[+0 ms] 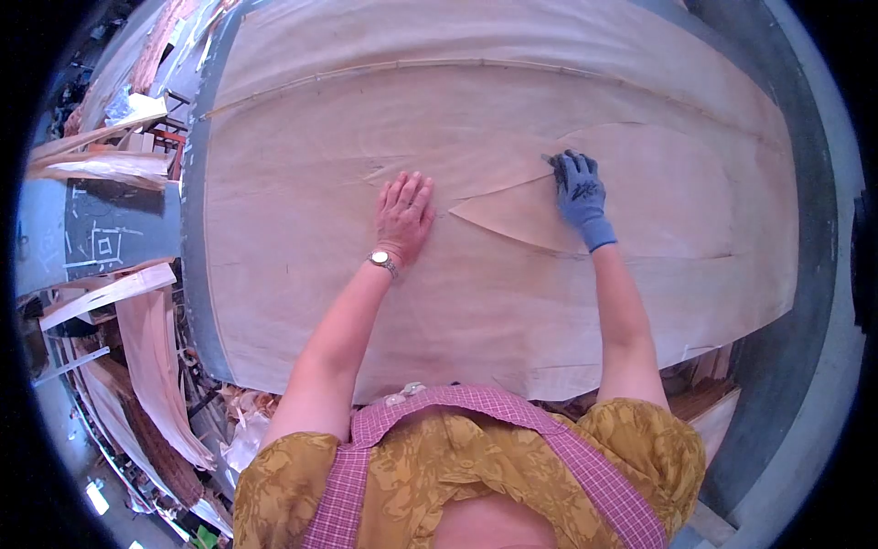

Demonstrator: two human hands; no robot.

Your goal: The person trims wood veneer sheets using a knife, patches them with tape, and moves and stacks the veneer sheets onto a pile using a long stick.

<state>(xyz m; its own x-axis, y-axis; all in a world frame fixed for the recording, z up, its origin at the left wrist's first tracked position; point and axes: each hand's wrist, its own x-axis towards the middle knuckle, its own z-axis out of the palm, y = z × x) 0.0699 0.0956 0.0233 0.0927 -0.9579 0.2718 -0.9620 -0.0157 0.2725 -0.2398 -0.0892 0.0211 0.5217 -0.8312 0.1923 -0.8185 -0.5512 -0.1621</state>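
A large, pale wood veneer sheet (302,210) covers the work surface. My bare left hand (404,216) lies flat on it, left of the middle, with a watch (380,260) on the wrist. To the right, my right hand (580,194) wears a blue glove and rests on the sheet with its fingers bent. A small dark tip shows beside its fingers; what it belongs to is too small to tell. Between the hands lies a pointed piece of veneer (512,215), its tip toward my left hand and its right part partly under the glove.
A thin raised strip (439,63) curves across the far part of the sheet. Loose veneer strips (151,348) and scraps are piled at the left. The dark table edge (197,192) runs along the sheet's left side. More scraps lie near my body.
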